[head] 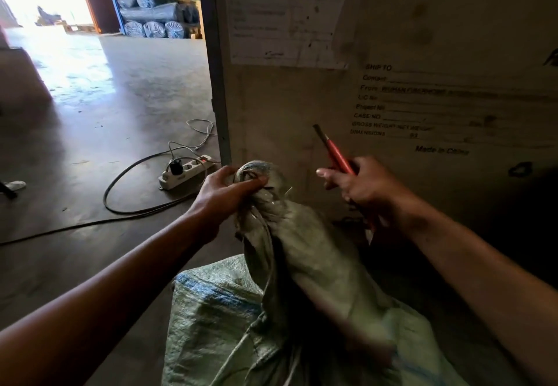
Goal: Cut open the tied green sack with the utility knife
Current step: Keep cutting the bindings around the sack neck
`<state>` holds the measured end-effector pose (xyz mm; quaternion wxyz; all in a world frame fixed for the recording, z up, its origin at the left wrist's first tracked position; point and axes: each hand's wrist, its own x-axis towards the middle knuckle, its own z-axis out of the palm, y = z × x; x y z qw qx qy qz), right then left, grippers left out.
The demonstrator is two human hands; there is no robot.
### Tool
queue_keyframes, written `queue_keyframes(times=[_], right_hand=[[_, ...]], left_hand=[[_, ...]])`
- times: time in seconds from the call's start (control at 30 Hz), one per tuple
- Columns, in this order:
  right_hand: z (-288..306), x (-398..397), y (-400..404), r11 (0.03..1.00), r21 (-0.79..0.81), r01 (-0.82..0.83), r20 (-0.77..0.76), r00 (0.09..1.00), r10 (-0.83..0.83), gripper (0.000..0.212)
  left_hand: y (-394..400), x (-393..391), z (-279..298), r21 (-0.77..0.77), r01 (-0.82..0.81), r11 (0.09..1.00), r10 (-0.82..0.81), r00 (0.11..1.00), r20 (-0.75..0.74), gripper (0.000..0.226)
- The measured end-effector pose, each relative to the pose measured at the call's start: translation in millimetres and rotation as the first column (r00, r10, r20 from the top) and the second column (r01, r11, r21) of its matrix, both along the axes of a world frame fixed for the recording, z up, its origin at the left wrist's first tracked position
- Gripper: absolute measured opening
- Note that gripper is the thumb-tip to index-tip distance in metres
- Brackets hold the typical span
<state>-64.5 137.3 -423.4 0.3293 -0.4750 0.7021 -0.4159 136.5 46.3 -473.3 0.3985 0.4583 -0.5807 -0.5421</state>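
A green woven sack [235, 319] stands on the floor at the bottom centre, its neck [290, 234] twisted and pulled upward. My left hand [223, 192] grips the bunched, tied top of the neck [256, 171]. To the right of it, a short gap away, my right hand [365, 186] holds a red utility knife [338, 156]. The knife's dark tip points up and to the left, above the tied top and not touching the sack.
A large crate wall [422, 99] with printed shipping text stands right behind the sack. A white power strip [184, 173] with black cables lies on the concrete floor at the left. Wrapped rolls [154, 14] are stacked far back near a bright doorway.
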Motion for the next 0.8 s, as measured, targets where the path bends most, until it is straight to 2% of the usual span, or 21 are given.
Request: queue_keyframes(times=[0.07, 0.1, 0.17, 0.27, 0.33, 0.4, 0.5, 0.57, 0.67, 0.8], right_hand=[[4, 5, 8, 0.999, 0.022, -0.05, 0.062, 0.997, 0.048, 0.044], [3, 10, 12, 0.996, 0.031, -0.078, 0.045, 0.996, 0.077, 0.048], [-6, 21, 14, 0.995, 0.038, -0.097, -0.028, 0.995, 0.098, 0.05], [-20, 28, 12, 0.998, 0.04, -0.038, -0.058, 0.997, 0.041, 0.036], [-20, 28, 17, 0.998, 0.05, -0.027, -0.053, 0.998, 0.03, 0.025], [-17, 27, 24, 0.992, 0.089, -0.089, -0.026, 0.996, 0.091, 0.022], [-10, 35, 35, 0.923, 0.28, -0.264, 0.02, 0.963, 0.269, 0.025], [-10, 43, 34, 0.87, 0.364, -0.332, -0.068, 0.922, 0.38, 0.024], [-13, 50, 23, 0.848, 0.387, -0.362, -0.3, 0.82, 0.487, 0.014], [-23, 50, 13, 0.856, 0.397, -0.332, -0.425, 0.76, 0.492, 0.025]], left_hand=[[1, 2, -1, 0.003, -0.035, 0.999, 0.035, 0.998, 0.052, 0.069], [3, 2, 1, 0.028, -0.029, 0.999, 0.027, 0.998, 0.059, 0.071], [5, -1, 4, 0.079, 0.033, 0.996, -0.038, 0.998, 0.055, 0.065], [6, -6, 7, 0.101, 0.15, 0.984, -0.155, 0.987, 0.048, 0.054], [0, -4, 2, 0.07, 0.068, 0.995, -0.074, 0.993, 0.087, 0.041], [-8, 4, -6, 0.044, -0.06, 0.997, 0.054, 0.99, 0.131, 0.041], [-15, 12, -15, -0.006, -0.158, 0.987, 0.157, 0.976, 0.148, 0.038], [-18, 14, -17, -0.022, -0.165, 0.986, 0.167, 0.974, 0.15, 0.037], [-17, 12, -17, -0.032, -0.143, 0.989, 0.147, 0.976, 0.158, 0.041], [-16, 12, -16, -0.042, -0.121, 0.992, 0.126, 0.981, 0.15, 0.05]])
